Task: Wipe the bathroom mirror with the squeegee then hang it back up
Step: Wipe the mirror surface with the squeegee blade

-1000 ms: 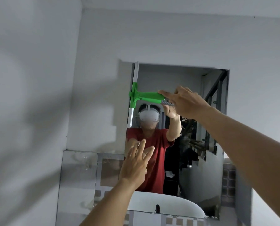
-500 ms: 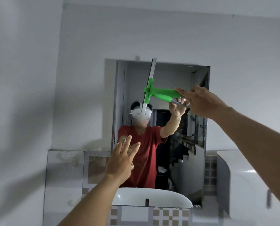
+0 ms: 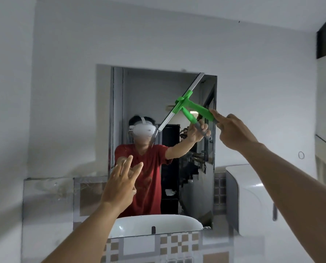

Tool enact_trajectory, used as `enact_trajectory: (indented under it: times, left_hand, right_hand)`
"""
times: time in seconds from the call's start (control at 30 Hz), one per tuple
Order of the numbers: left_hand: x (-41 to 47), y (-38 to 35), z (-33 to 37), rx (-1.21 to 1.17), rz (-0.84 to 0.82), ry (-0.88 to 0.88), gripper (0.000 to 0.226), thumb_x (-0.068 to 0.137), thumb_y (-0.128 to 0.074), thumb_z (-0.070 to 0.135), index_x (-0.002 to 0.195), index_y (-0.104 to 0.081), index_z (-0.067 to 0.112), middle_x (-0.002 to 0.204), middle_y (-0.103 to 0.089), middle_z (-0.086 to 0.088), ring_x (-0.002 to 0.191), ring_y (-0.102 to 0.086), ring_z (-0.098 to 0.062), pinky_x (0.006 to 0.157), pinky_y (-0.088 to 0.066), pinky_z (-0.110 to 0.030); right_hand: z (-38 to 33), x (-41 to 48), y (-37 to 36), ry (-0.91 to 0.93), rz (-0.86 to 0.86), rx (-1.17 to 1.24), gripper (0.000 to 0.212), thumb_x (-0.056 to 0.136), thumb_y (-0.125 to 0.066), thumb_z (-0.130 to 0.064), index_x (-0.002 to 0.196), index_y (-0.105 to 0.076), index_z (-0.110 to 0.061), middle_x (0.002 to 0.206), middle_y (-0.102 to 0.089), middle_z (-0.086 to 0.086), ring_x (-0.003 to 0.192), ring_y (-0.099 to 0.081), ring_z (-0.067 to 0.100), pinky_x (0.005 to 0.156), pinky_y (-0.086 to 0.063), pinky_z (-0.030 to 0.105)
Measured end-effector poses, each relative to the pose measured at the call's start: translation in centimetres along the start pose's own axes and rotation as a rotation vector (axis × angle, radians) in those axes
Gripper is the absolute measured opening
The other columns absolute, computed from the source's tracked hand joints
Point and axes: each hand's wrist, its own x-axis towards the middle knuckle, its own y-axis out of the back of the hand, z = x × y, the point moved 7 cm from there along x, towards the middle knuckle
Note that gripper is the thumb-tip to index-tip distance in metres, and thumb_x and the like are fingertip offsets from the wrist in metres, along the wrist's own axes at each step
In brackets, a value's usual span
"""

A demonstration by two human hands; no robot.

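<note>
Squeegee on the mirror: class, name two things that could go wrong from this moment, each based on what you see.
1. The squeegee blade lies slanted across the mirror, so it may leave streaks or skip the corners.
2. The right hand grips only the handle's far end with the arm stretched out, so the tool could slip. The left hand is open and holds nothing.

The light is dim, soft and grey, giving the plain white wall point(image 3: 253, 92) above the raised right hand point(image 3: 232, 130) a cool, flat tone. Broad, faint shadows darken the wall left of the open left hand point(image 3: 120, 185). A small bright patch glints in the rectangular wall mirror point(image 3: 139, 92) just left of the right hand. Both forearms stretch and widen towards the bottom corners, a wide-angle effect. The frame is slightly soft throughout, blurrier below the left hand.
</note>
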Motion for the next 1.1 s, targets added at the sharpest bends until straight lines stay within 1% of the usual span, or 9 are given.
enact_trajectory:
  times: [0.17, 0.33, 0.47, 0.6, 0.7, 0.77, 0.9, 1.0, 1.1]
  left_hand:
    - [0.0, 0.3, 0.0, -0.037, 0.014, -0.005, 0.104, 0.068, -0.088, 0.022, 0.154, -0.031, 0.028, 0.162, -0.027, -0.018, 0.147, -0.03, -0.041, 0.11, -0.043, -0.057]
    - [-0.1, 0.4, 0.1, -0.048, 0.04, -0.039, 0.101, 0.065, -0.089, 0.015, 0.152, -0.037, 0.022, 0.156, -0.035, -0.024, 0.143, -0.036, -0.046, 0.106, -0.047, -0.058]
    - [-0.3, 0.6, 0.0, -0.025, 0.047, -0.062, 0.093, 0.071, -0.082, 0.016, 0.152, -0.036, 0.02, 0.157, -0.034, -0.024, 0.144, -0.034, -0.045, 0.107, -0.045, -0.058]
    - [-1.2, 0.7, -0.2, 0.0, 0.064, -0.082, 0.084, 0.078, -0.073, 0.015, 0.153, -0.034, 0.015, 0.158, -0.031, -0.024, 0.146, -0.029, -0.045, 0.111, -0.041, -0.057]
    - [-2.2, -0.1, -0.9, -0.023, 0.048, -0.064, 0.079, 0.085, -0.07, 0.014, 0.154, -0.031, 0.015, 0.16, -0.027, -0.022, 0.148, -0.025, -0.044, 0.11, -0.044, -0.055]
    - [-2.4, -0.7, -1.2, -0.04, 0.037, -0.068, 0.079, 0.085, -0.07, 0.011, 0.154, -0.03, 0.015, 0.161, -0.026, -0.021, 0.149, -0.023, -0.044, 0.107, -0.047, -0.055]
    - [-2.3, -1.0, -1.5, -0.042, 0.013, -0.079, 0.083, 0.084, -0.073, 0.014, 0.155, -0.029, 0.016, 0.161, -0.025, -0.019, 0.15, -0.021, -0.041, 0.107, -0.048, -0.05]
    - [-2.4, -0.9, -1.7, -0.033, 0.005, -0.074, 0.084, 0.084, -0.073, 0.017, 0.155, -0.029, 0.017, 0.16, -0.026, -0.018, 0.15, -0.022, -0.039, 0.106, -0.05, -0.047]
    - [-2.6, -0.6, -1.7, -0.032, -0.006, -0.078, 0.093, 0.076, -0.083, 0.021, 0.154, -0.033, 0.014, 0.159, -0.031, -0.019, 0.148, -0.027, -0.041, 0.106, -0.049, -0.046]
  right_hand:
    - [-0.4, -2.6, -2.2, -0.052, 0.001, 0.074, 0.069, 0.097, -0.044, -0.002, 0.157, -0.022, -0.031, 0.1, -0.055, 0.015, 0.078, -0.057, 0.03, 0.066, -0.049, 0.038]
    - [-1.4, -5.6, -4.9, -0.12, -0.015, 0.201, 0.07, 0.098, -0.048, -0.003, 0.157, -0.019, -0.027, 0.093, -0.056, 0.014, 0.076, -0.061, 0.031, 0.069, -0.058, 0.049]
    - [-2.2, -6.8, -6.4, -0.161, -0.05, 0.239, 0.079, 0.096, -0.051, -0.002, 0.158, -0.01, -0.025, 0.095, -0.058, 0.017, 0.078, -0.061, 0.031, 0.069, -0.058, 0.05]
    - [-3.3, -8.0, -8.1, -0.182, -0.095, 0.25, 0.094, 0.09, -0.052, 0.003, 0.159, 0.004, -0.026, 0.09, -0.063, 0.015, 0.072, -0.06, 0.027, 0.065, -0.058, 0.047]
    - [-4.8, -9.2, -9.3, -0.226, -0.127, 0.304, 0.094, 0.092, -0.051, 0.003, 0.158, 0.011, -0.022, 0.085, -0.065, 0.013, 0.067, -0.06, 0.025, 0.065, -0.057, 0.044]
    - [-6.3, -10.2, -10.4, -0.25, -0.114, 0.362, 0.092, 0.095, -0.05, -0.002, 0.157, 0.015, -0.021, 0.081, -0.065, 0.012, 0.064, -0.061, 0.026, 0.063, -0.058, 0.047]
    - [-9.8, -11.4, -12.7, -0.36, -0.044, 0.581, 0.078, 0.102, -0.045, -0.017, 0.157, 0.01, -0.023, 0.076, -0.065, 0.01, 0.06, -0.06, 0.021, 0.058, -0.056, 0.043]
    - [-12.5, -11.8, -14.6, -0.459, -0.006, 0.712, 0.074, 0.104, -0.04, -0.026, 0.156, 0.012, -0.03, 0.082, -0.068, 0.01, 0.066, -0.064, 0.021, 0.064, -0.059, 0.045]
    - [-15.4, -12.0, -15.9, -0.458, 0.016, 0.753, 0.075, 0.101, -0.037, -0.036, 0.148, 0.021, -0.042, 0.107, -0.069, 0.014, 0.083, -0.07, 0.029, 0.072, -0.06, 0.052]
